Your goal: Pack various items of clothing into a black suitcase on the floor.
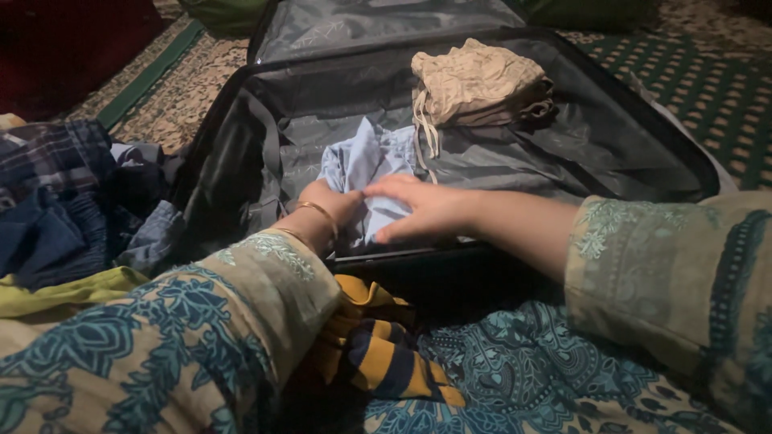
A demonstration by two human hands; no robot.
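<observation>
Head view | left hand (331, 205) and right hand (418, 207) press flat, gripping nothing, on pale blue shirt (362, 169) near suitcase (643, 153) front edge | beige bundle (474, 80) at back, open lining beside

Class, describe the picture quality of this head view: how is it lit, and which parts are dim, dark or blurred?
Head view: dim, warm light overall; brightest on the light blue garment, the beige folded cloth and both hands, left hand, right hand; the suitcase lining shows a faint sheen; top-left corner nearly black; near sleeves slightly soft.
</observation>
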